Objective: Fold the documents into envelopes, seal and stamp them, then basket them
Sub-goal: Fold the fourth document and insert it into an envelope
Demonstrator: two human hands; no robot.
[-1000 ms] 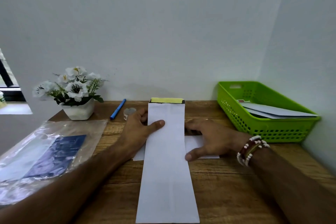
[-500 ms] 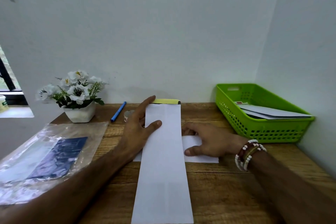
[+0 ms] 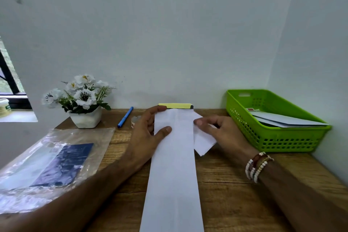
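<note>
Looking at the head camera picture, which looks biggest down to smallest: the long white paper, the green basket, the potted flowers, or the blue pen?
1 and 2. long white paper and green basket: about alike. The paper runs close to the camera, so I won't rank them.
3. potted flowers
4. blue pen

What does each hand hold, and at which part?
Left hand grips the long white paper at its far left edge; right hand pinches the folded paper at its far end.

matt white paper strip [image 3: 174,165] on grained wood table [image 3: 235,190]; glossy clear plastic bag [image 3: 37,171]; perforated green plastic basket [image 3: 278,139].
</note>
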